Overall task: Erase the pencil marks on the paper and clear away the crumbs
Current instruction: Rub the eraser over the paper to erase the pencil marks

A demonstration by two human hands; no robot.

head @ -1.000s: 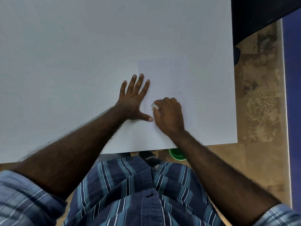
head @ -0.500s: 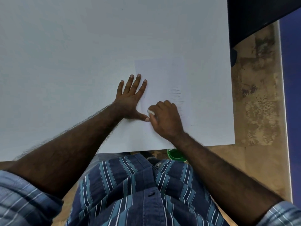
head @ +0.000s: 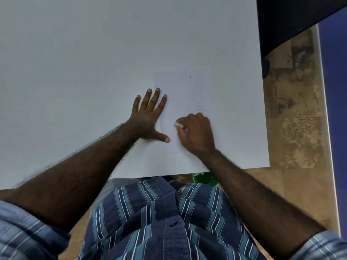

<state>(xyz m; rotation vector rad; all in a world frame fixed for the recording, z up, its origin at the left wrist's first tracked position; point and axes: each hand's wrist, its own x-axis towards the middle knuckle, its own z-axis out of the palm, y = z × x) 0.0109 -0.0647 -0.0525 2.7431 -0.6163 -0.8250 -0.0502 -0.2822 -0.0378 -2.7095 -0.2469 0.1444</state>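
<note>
Head view: my left hand point(head: 150, 119) lies spread flat, pinning the paper point(head: 180, 87) to the desk point(head: 75, 62); my right hand point(head: 197, 132) pinches the eraser point(head: 178, 125) mid-rub. Marks point(head: 200, 106) remain; I'd rub there next.

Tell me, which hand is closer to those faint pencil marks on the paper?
Right. The right hand, gripping the eraser, sits just below the pencil marks, its knuckles almost reaching them. The left hand lies flat at the paper's left edge, farther away.
</note>
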